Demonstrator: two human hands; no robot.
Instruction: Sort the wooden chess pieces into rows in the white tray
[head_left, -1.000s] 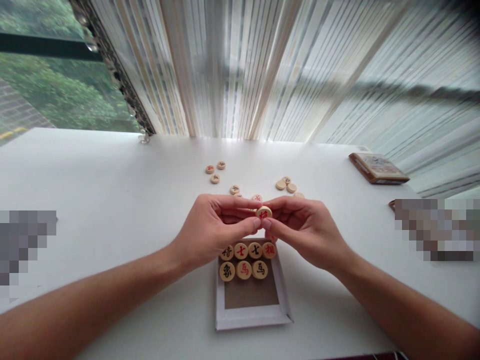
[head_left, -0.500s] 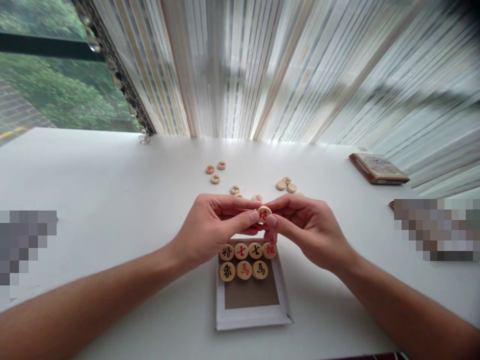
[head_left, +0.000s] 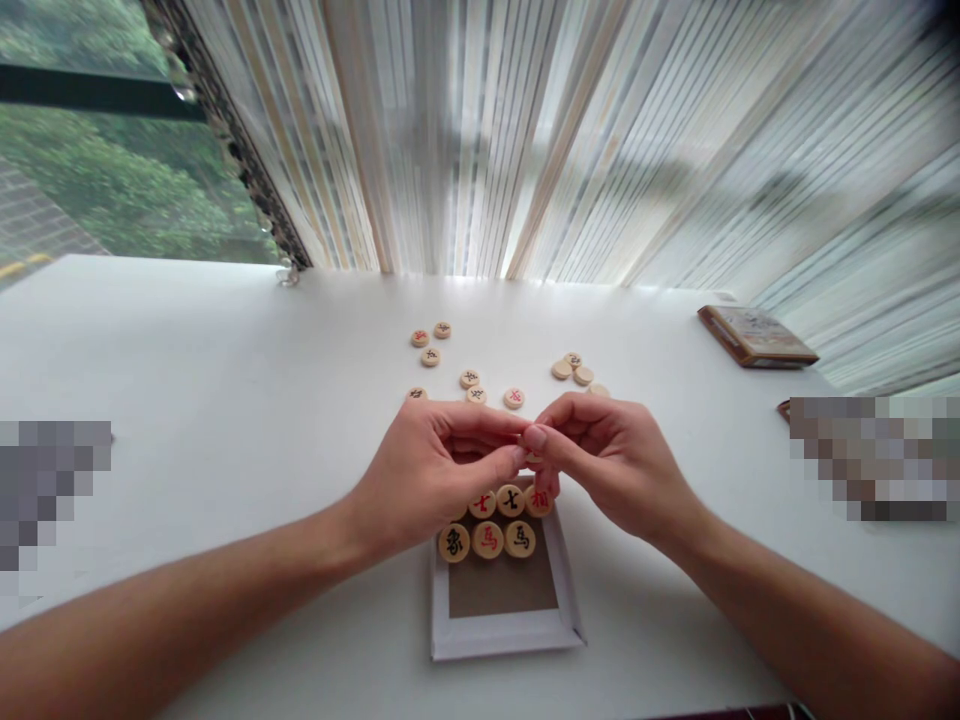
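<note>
Now the left hand [head_left: 420, 470] and right hand [head_left: 615, 460] meet by the white box [head_left: 510, 632], fingers [head_left: 501, 462] pinched narrow around a wooden disc [head_left: 534, 458] (mostly hidden, that one!).

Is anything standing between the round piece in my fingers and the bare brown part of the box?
Yes, low down: two rows of pieces in the box lie between the round piece and the bare brown part. Nothing visible blocks the way above them.
</note>
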